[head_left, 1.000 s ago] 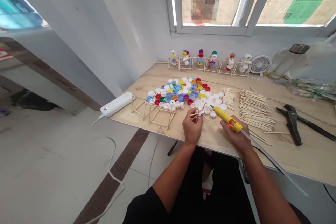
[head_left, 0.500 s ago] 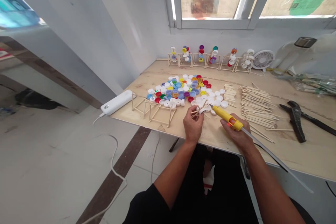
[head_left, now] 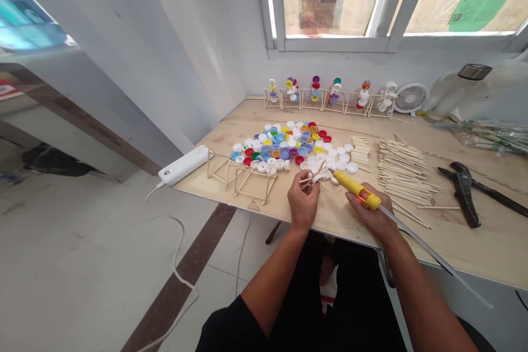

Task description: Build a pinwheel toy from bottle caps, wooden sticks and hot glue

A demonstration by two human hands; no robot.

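Observation:
My left hand (head_left: pixel 303 201) is closed around a small piece made of wooden sticks (head_left: pixel 306 180) with a white bottle cap or ring (head_left: pixel 320 176) on it. In my right hand (head_left: pixel 373 212) is a yellow hot glue gun (head_left: pixel 355 187), with a long clear glue stick (head_left: pixel 431 253) running out of its back end. The gun's nozzle points left and is at or very near the white piece; contact cannot be made out. Just beyond both hands lies a pile of colourful bottle caps (head_left: pixel 292 151).
Loose wooden sticks (head_left: pixel 402 170) and black pliers (head_left: pixel 466 192) lie at the right. Stick frames (head_left: pixel 251 179) stand near the front left edge, beside a white power strip (head_left: pixel 185 165). Along the wall are stick-and-cap models (head_left: pixel 315 93), a small fan (head_left: pixel 411 98) and a bottle (head_left: pixel 466 85).
The view has tilted up slightly, so the table appears a little lower. Both hands keep nearly the same pose, with the glue gun still at the white piece.

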